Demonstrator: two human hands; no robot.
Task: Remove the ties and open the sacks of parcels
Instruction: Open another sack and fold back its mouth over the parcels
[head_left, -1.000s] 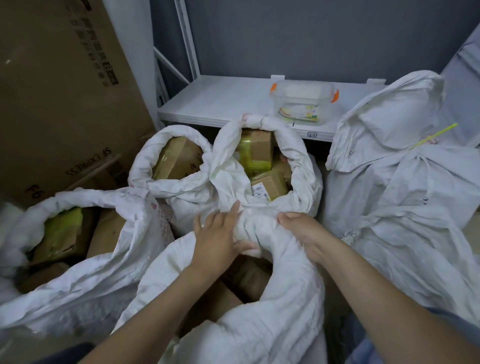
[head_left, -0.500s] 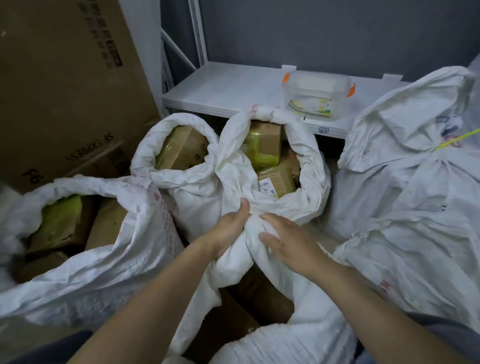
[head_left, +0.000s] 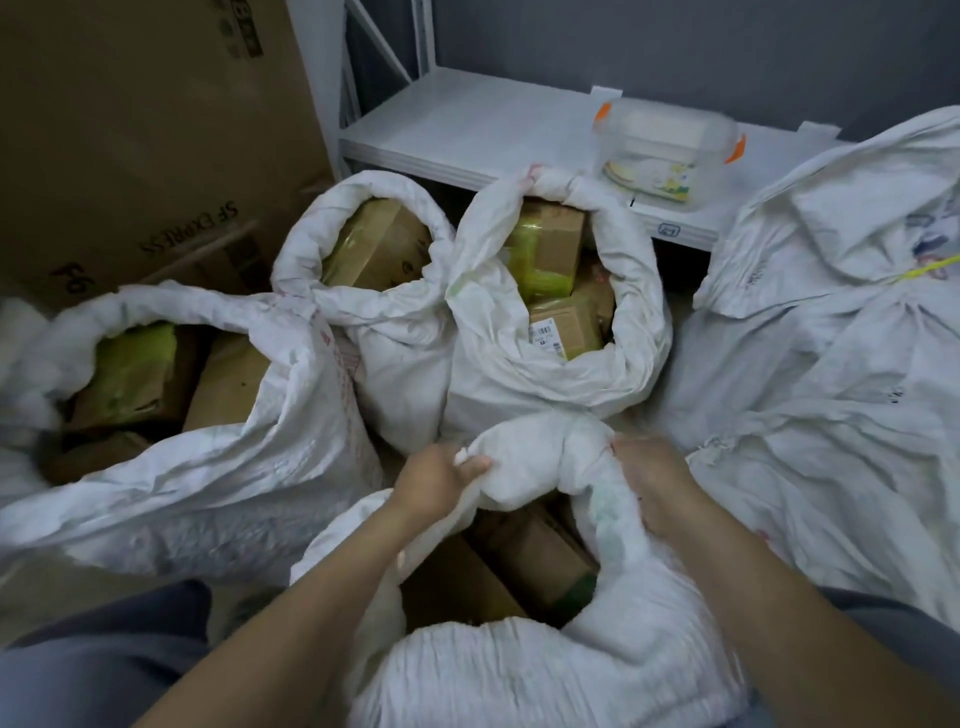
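left hand (head_left: 435, 486), right hand (head_left: 652, 480) hold sack (head_left: 535, 467) rim; fingertips hidden

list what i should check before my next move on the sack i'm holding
1. Left hand grips the near sack at its far rim: ok.
2. Right hand grips the same rim: ok.
3. Near sack's mouth open, boxes showing inside: ok.
4. Rim rolled down evenly all round: cannot tell, the nearer edge is blurred.
5. Right sack opened: not ok, its yellow tie is on and the neck is bunched.
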